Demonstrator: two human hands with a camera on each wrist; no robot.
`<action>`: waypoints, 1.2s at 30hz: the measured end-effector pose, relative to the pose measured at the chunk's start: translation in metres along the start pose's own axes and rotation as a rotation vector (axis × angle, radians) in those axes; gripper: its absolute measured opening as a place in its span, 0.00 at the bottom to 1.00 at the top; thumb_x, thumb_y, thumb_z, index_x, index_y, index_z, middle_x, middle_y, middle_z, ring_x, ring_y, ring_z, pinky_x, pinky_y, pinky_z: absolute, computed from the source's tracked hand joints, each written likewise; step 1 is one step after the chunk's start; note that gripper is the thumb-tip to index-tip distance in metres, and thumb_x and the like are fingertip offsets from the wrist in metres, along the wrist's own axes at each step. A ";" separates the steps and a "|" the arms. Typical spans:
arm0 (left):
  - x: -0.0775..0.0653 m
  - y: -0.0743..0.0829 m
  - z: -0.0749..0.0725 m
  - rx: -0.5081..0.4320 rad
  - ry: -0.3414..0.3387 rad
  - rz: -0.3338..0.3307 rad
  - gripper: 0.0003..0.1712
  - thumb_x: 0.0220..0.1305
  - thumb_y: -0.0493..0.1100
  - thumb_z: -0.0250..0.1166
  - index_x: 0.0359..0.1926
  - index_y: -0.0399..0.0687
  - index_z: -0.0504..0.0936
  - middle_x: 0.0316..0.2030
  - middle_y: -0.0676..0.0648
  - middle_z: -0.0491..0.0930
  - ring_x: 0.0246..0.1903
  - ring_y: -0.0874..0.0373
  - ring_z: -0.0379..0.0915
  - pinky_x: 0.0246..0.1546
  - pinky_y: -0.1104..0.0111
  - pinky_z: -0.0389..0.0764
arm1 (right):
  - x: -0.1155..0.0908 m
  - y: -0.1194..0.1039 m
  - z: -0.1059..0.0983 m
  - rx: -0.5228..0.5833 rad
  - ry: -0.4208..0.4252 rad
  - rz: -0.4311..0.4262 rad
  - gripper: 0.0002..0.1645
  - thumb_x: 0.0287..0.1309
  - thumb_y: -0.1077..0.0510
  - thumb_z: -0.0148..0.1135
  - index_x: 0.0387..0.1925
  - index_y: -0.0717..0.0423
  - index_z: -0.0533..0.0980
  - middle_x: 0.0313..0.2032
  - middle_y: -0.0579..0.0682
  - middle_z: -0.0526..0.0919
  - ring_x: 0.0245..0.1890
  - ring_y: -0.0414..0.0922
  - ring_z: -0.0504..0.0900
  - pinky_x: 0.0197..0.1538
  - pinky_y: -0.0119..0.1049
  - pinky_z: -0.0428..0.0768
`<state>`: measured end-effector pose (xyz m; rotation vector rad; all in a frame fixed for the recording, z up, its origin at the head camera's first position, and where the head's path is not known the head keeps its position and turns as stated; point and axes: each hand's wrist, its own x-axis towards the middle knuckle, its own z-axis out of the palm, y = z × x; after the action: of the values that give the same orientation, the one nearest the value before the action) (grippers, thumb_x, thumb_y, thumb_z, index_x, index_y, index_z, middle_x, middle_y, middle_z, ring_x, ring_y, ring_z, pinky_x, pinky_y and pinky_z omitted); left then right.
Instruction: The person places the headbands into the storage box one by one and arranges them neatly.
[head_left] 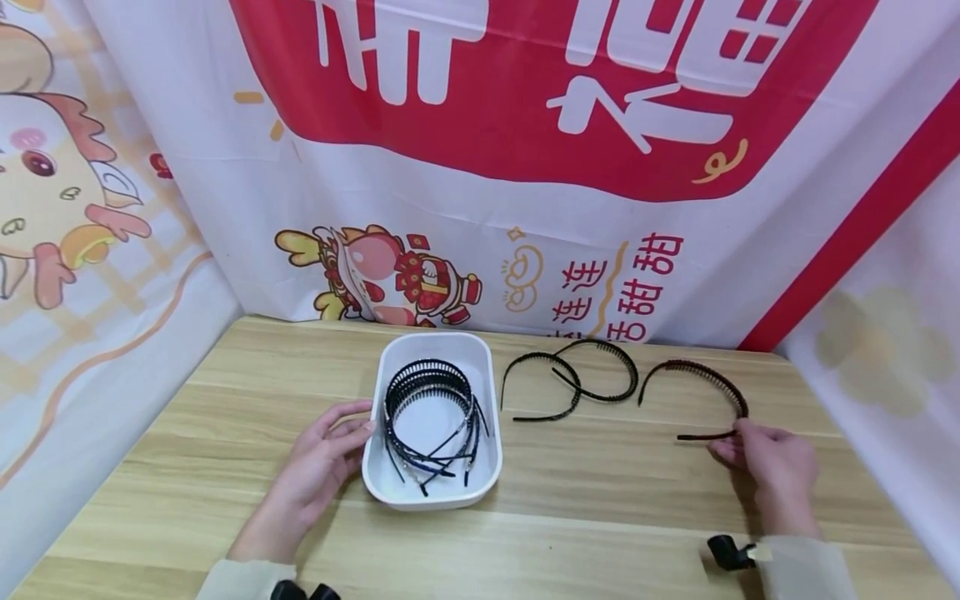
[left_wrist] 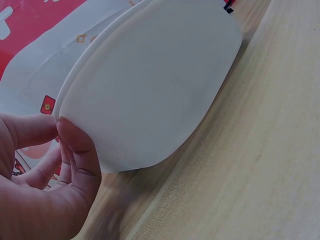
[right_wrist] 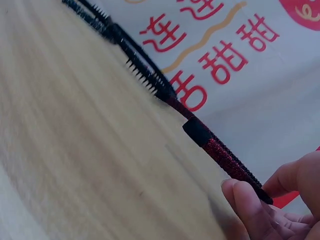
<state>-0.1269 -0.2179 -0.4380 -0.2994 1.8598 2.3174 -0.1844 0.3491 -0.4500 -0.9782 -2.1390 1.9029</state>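
My left hand (head_left: 318,467) is at the left side of a white plastic tub (head_left: 489,450). In the left wrist view its fingertips (left_wrist: 70,131) pinch the tub's rim. Inside the tub lies a loose stack of black toothed headbands (head_left: 431,387). Over at the right, my right hand (head_left: 776,467) pinches a dark red, glittery headband (head_left: 701,367) by its side. This headband's teeth line the inside of its curve, and its two ends point left. The right wrist view shows the same red headband (right_wrist: 225,157) between thumb and fingers.
Two black headbands, a nearer one (head_left: 542,417) and a farther one (head_left: 626,387), overlap on the wooden table (head_left: 585,558) between the tub and the right hand. A printed cloth (head_left: 480,200) hangs along the table's back edge, with cloth at both sides too.
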 end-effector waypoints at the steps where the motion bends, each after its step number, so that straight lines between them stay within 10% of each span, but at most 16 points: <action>1: 0.000 0.000 0.000 -0.001 0.000 0.002 0.18 0.76 0.36 0.63 0.62 0.54 0.77 0.42 0.58 0.88 0.45 0.62 0.84 0.51 0.68 0.86 | -0.002 -0.002 0.000 0.054 -0.014 0.013 0.19 0.75 0.55 0.59 0.58 0.64 0.78 0.20 0.43 0.88 0.22 0.39 0.91 0.35 0.33 0.91; 10: 0.000 0.001 0.000 0.000 0.003 0.002 0.18 0.76 0.36 0.64 0.62 0.54 0.77 0.43 0.58 0.88 0.46 0.62 0.84 0.51 0.68 0.86 | -0.020 -0.027 0.010 -0.103 -0.133 -0.100 0.37 0.79 0.49 0.56 0.75 0.71 0.65 0.24 0.36 0.90 0.27 0.34 0.91 0.38 0.24 0.88; 36: 0.001 -0.001 0.000 0.017 -0.002 0.005 0.20 0.76 0.36 0.64 0.65 0.50 0.75 0.47 0.57 0.88 0.48 0.61 0.86 0.53 0.67 0.86 | -0.073 -0.073 0.108 -0.275 -0.529 -0.349 0.25 0.76 0.59 0.63 0.65 0.73 0.74 0.32 0.47 0.91 0.28 0.39 0.89 0.40 0.37 0.92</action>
<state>-0.1274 -0.2181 -0.4392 -0.2913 1.8808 2.3027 -0.2076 0.2186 -0.3815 -0.0912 -2.6838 1.8668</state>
